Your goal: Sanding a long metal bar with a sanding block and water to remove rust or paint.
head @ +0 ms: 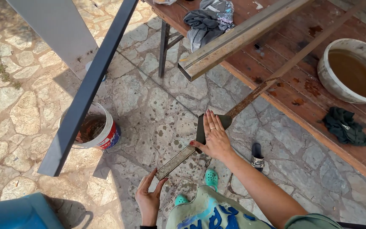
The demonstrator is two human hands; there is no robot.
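rusty flat bar [217, 127], slanted, dark pad [201, 129] on it

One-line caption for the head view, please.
Right hand presses a dark pad on a rusty metal bar; left hand steadies its end.

Rusty flat metal bar [217, 127]: middle hidden under the dark sanding pad [202, 129].
White basin of brown water [352, 70]: right side cut off.
Blue plastic container [15, 214]: mostly out of frame.
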